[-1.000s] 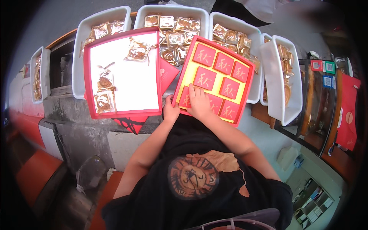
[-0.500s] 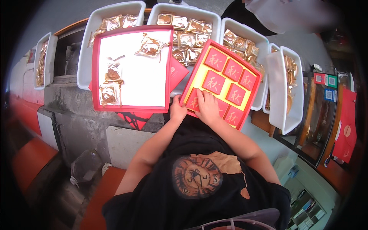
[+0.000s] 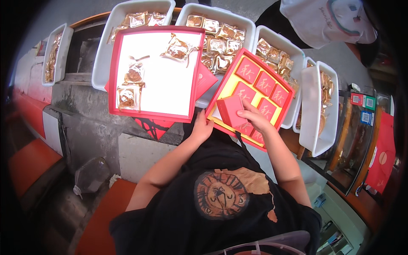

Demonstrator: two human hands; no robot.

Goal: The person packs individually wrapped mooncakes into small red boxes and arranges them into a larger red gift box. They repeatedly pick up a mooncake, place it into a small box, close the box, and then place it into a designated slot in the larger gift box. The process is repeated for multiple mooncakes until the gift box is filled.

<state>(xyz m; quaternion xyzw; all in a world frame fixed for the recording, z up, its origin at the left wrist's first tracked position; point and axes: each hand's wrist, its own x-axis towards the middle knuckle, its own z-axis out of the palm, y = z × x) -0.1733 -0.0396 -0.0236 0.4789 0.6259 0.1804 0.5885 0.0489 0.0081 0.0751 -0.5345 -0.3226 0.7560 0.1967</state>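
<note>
right fingers (image 3: 250, 114) pinch a tilted red box (image 3: 230, 110), corner leftward, long axis unclear.

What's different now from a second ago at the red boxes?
The right hand, which lay over the near boxes, now grips one small red box from the near-left corner, raised and tilted above the yellow-lined box. The left hand stays by that corner; the white-lined tray keeps its three wrapped packets.

Small box (image 3: 230, 109) in my right hand (image 3: 253, 117), over larger box (image 3: 226, 80). Left of my grip: tray (image 3: 165, 80), packets (image 3: 128, 97) on it. Beyond both: bins (image 3: 103, 53), more packets inside.
</note>
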